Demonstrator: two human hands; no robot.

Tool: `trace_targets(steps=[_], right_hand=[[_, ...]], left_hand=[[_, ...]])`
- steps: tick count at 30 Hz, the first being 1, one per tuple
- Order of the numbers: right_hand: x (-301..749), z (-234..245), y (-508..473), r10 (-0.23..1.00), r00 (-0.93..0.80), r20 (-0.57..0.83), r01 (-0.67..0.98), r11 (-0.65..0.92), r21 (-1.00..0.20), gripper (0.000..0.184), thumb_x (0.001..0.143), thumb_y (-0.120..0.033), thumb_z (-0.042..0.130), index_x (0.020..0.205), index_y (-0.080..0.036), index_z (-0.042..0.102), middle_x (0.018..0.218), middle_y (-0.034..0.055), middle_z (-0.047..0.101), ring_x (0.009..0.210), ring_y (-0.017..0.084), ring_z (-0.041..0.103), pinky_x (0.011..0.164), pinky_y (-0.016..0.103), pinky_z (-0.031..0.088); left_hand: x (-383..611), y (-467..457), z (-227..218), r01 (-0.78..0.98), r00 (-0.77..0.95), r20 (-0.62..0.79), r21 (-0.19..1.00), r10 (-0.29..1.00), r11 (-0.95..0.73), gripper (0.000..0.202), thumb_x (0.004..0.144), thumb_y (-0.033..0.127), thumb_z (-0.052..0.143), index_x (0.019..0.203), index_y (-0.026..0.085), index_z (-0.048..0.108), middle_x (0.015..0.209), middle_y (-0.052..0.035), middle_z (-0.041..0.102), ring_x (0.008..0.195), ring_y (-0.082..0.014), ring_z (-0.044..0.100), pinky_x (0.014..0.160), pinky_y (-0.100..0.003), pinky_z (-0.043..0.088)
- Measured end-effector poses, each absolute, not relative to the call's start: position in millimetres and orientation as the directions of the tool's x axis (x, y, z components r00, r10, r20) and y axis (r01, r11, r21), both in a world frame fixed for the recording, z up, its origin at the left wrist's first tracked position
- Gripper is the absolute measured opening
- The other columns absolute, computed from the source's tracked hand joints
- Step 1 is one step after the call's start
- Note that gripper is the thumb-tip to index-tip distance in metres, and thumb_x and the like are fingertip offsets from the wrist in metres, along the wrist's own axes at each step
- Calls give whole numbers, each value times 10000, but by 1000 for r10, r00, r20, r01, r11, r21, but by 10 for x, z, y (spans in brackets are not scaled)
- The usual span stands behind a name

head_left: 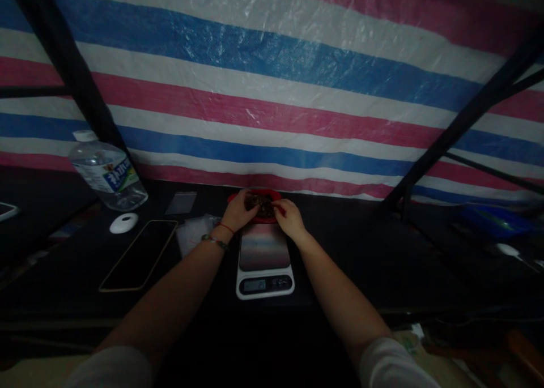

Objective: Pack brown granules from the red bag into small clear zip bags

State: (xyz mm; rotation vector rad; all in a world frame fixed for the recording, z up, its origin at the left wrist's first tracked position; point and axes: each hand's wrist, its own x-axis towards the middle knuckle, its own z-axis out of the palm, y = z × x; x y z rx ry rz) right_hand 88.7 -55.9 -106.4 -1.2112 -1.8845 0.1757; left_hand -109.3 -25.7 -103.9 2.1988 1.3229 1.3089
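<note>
Both my hands reach into a red bowl (pixel 272 194) of small dark pieces at the far side of the dark table. My left hand (pixel 238 210) is closed, its fingers curled over the bowl's left half. My right hand (pixel 289 217) pinches at the bowl's right side; what either hand holds is too small and dim to name. Just in front of the bowl, between my forearms, lies a white digital kitchen scale (pixel 264 260) with a lit display and nothing on its platform.
A phone (pixel 140 254) lies face up at left, with a white cap-like object (pixel 123 222) and a tilted water bottle (pixel 107 171) behind it. Small clear bags (pixel 192 230) lie beside the scale. A striped tarp (pixel 272 93) hangs behind; black frame bars (pixel 459 127) cross right.
</note>
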Motion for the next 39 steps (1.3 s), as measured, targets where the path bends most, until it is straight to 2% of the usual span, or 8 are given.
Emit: trace_targets(steps=[6,11,19,25,30,34,37,39], right_hand=[[895,-1036,-560,794,-140,591,674,514,-531,381,773,-190,605,1154,-178,625,1136,102,639,1080,229,571,990,394,424],[849,-1011,-597,782,-212,586,630,568,-530,641,692,-204,695,1308,-187,517,1237,122,601,1147,260,551,1019,431,405],[781,-908,-686,794,-258,550,524,593,-611,708,675,-147,671,1350,-218,471,1225,106,617,1092,241,597,959,405,458],[808,-842,-736,807,-311,502,409,590,-696,668,677,-136,657,1321,-216,494,1252,103,596,1118,223,582,979,392,443],[882,-814,-773,825,-367,431,442,562,-699,497,649,-122,671,1136,-202,608,1127,69,635,1032,203,596,947,369,438],[920,-763,-812,796,-487,359,447,581,-680,416,653,-158,711,1060,-197,634,1036,50,632,944,183,594,864,328,459],[929,-739,-826,743,-587,323,465,635,-616,372,626,-195,764,983,-203,661,1010,41,621,1008,204,558,923,355,424],[936,-744,-823,726,-611,314,463,650,-603,440,579,-237,812,993,-219,664,1058,43,613,1095,228,520,990,384,380]], left_hand=[[-1080,-282,-1013,566,334,636,455,695,-688,330,763,258,587,1078,158,594,1077,-90,655,1034,-234,606,957,-387,469],[-1035,-390,-954,513,376,661,436,650,-739,533,757,265,587,1264,135,489,1184,-123,618,1103,-256,584,976,-413,464],[-1042,-457,-909,396,485,650,434,585,-809,654,745,234,583,1361,151,378,1164,-113,628,1088,-250,599,986,-419,455],[-1095,-426,-889,402,550,637,365,540,-840,625,847,307,517,1418,147,322,1267,-132,585,1190,-250,531,1030,-414,407],[-1209,-252,-934,605,394,616,386,682,-697,368,921,267,356,1166,149,603,1149,-105,656,1085,-223,587,986,-401,434],[-1232,-175,-949,641,519,454,355,724,-681,305,868,238,432,1032,176,682,1041,-77,699,973,-213,630,906,-356,478],[-1213,-178,-947,634,596,366,332,715,-699,280,856,240,451,937,185,714,964,-72,713,907,-204,641,851,-323,491],[-1203,-181,-960,638,606,348,324,715,-698,276,856,250,457,919,186,718,936,-74,714,884,-202,641,831,-312,493]])
